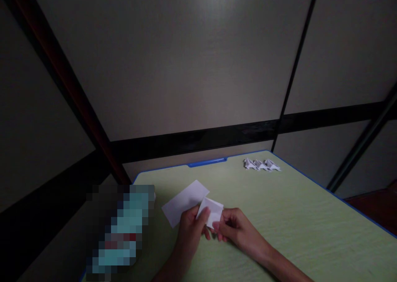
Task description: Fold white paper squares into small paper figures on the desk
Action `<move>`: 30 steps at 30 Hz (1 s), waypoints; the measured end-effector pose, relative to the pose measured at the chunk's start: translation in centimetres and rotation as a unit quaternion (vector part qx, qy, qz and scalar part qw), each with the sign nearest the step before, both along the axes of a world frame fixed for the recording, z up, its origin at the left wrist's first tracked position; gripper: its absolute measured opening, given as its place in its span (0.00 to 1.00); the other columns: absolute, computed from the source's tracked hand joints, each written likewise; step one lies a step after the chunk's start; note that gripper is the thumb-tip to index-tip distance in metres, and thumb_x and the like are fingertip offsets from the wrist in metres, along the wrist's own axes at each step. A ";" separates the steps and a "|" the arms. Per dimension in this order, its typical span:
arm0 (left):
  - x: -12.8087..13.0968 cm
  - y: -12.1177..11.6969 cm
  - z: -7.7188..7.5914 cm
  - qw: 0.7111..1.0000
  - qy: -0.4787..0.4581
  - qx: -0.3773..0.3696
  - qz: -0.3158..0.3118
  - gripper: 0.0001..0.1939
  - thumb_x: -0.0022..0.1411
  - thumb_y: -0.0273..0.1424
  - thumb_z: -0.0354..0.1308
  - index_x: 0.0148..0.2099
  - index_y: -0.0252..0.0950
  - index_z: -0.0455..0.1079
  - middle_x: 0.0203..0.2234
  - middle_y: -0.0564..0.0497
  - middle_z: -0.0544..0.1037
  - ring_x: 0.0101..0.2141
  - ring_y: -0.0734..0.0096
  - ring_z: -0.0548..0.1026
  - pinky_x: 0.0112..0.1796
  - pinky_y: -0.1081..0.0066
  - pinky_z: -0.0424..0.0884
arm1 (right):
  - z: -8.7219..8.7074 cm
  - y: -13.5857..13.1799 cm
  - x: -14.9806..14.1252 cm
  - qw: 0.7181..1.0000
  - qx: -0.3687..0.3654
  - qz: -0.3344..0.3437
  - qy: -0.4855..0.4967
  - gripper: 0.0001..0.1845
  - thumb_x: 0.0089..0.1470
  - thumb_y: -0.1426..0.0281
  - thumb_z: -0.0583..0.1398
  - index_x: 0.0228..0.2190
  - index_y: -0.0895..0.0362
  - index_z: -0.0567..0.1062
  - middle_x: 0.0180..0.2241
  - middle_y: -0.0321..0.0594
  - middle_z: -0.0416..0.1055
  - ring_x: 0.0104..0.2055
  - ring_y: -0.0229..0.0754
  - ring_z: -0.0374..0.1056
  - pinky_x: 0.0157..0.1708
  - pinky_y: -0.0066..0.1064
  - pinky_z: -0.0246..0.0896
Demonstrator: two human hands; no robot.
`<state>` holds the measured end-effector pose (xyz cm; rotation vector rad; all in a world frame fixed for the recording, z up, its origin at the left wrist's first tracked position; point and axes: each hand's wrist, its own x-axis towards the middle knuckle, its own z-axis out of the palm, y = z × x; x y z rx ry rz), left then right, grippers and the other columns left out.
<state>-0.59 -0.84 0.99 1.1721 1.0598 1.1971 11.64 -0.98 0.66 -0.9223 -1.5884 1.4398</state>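
A small folded square of white paper [212, 209] is held up between my two hands above the table. My left hand [192, 224] grips its left side, the thumb lying flat across the paper's face. At the lower right corner, my right hand [232, 226] pinches the paper between thumb and fingers. Behind my left hand a flat white sheet of paper [186, 201] lies on the table, its near edge partly covered by the hand. Some fingers of both hands are hidden beneath the folded paper.
Several folded white paper figures [261, 164] stand in a row near the far right corner of the light green table [297, 216]. A blurred-out teal object [127, 220] is at the left edge. Grey panels [198, 67] with black bands rise behind the table.
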 end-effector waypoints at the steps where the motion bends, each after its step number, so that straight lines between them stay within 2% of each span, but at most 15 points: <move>1: 0.0 0.0 -0.1 1.000 -0.003 -0.003 0.005 0.16 0.44 0.39 0.54 0.20 0.29 0.66 0.08 0.54 0.66 0.12 0.78 0.62 0.12 0.80 0.55 | 0.0 0.0 0.0 1.000 0.000 -0.010 0.005 0.18 0.40 0.59 0.56 0.13 0.61 0.64 0.13 0.31 0.58 0.15 0.30 0.52 0.16 0.22 0.46; 6: -0.2 0.2 -0.7 0.999 -0.026 -0.034 -0.019 0.16 0.42 0.40 0.55 0.17 0.30 0.64 0.08 0.55 0.64 0.11 0.80 0.60 0.12 0.80 0.53 | 0.4 0.2 0.6 0.994 -0.011 -0.073 0.082 0.14 0.36 0.63 0.60 0.18 0.59 0.63 0.14 0.29 0.58 0.17 0.30 0.54 0.18 0.22 0.48; 13: -0.4 0.3 -1.2 0.997 -0.030 -0.054 -0.052 0.16 0.43 0.39 0.54 0.17 0.29 0.65 0.07 0.55 0.64 0.10 0.82 0.58 0.12 0.80 0.52 | 0.7 0.4 1.3 0.989 0.013 -0.045 0.140 0.11 0.36 0.71 0.61 0.26 0.59 0.66 0.23 0.35 0.63 0.23 0.32 0.58 0.23 0.24 0.53; 18: -0.4 -0.1 -0.7 0.996 0.007 -0.048 -0.076 0.15 0.43 0.38 0.54 0.17 0.29 0.65 0.07 0.55 0.63 0.11 0.81 0.58 0.12 0.80 0.53 | 0.8 0.3 1.8 0.995 0.042 -0.018 0.094 0.07 0.40 0.71 0.59 0.27 0.60 0.69 0.22 0.35 0.63 0.22 0.32 0.57 0.22 0.24 0.52; 20: -0.4 -0.3 -0.5 0.995 0.025 -0.050 -0.082 0.15 0.42 0.38 0.55 0.16 0.30 0.65 0.07 0.56 0.63 0.11 0.80 0.59 0.12 0.80 0.53 | 1.0 0.3 2.2 0.996 0.068 -0.006 0.056 0.06 0.41 0.71 0.59 0.25 0.61 0.71 0.19 0.34 0.62 0.21 0.32 0.56 0.21 0.24 0.51; 24: -0.4 -0.3 -0.8 0.991 0.049 -0.050 -0.110 0.16 0.41 0.40 0.54 0.16 0.30 0.63 0.08 0.56 0.62 0.11 0.80 0.59 0.12 0.79 0.54 | 1.2 0.5 2.8 0.995 0.099 0.019 0.014 0.06 0.39 0.71 0.59 0.21 0.62 0.74 0.20 0.37 0.63 0.22 0.33 0.58 0.21 0.25 0.51; 30: -0.3 0.2 -1.5 0.993 0.084 -0.012 -0.083 0.14 0.43 0.38 0.53 0.17 0.31 0.61 0.09 0.57 0.61 0.12 0.80 0.59 0.13 0.79 0.56 | 1.1 0.8 2.7 0.994 0.106 -0.002 0.029 0.03 0.38 0.73 0.60 0.19 0.60 0.75 0.22 0.38 0.65 0.25 0.34 0.60 0.23 0.25 0.54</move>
